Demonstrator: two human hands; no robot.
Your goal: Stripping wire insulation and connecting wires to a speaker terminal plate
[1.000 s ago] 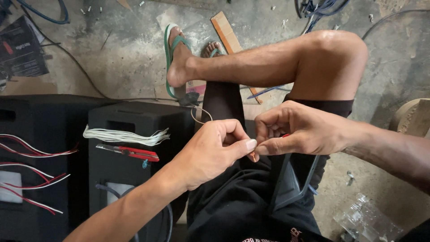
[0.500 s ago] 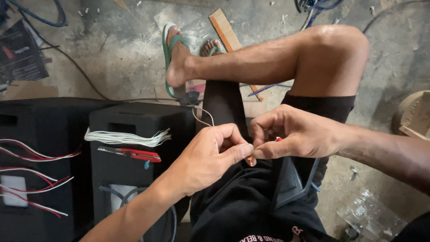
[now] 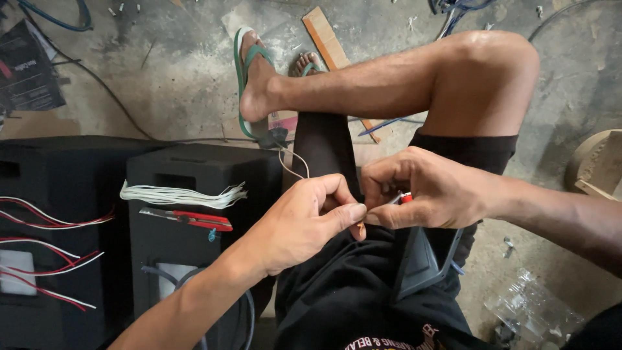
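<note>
My left hand pinches a thin white wire between thumb and forefinger, just above my lap. Its fingertips meet those of my right hand, which grips a small red-tipped tool against the wire end. Under both hands a dark grey plastic panel rests on my black shorts. The wire loops up toward my left foot in a green sandal. The exact wire end is hidden by my fingers.
A black speaker box to my left carries a bundle of white wires and a red cutter knife. Another black box holds red and white wires. Wood strip, clear plastic wrap and a wooden piece lie on the concrete floor.
Both hands stay pressed together over my lap, shifting slightly; the red tip of the tool now shows in my right hand.
</note>
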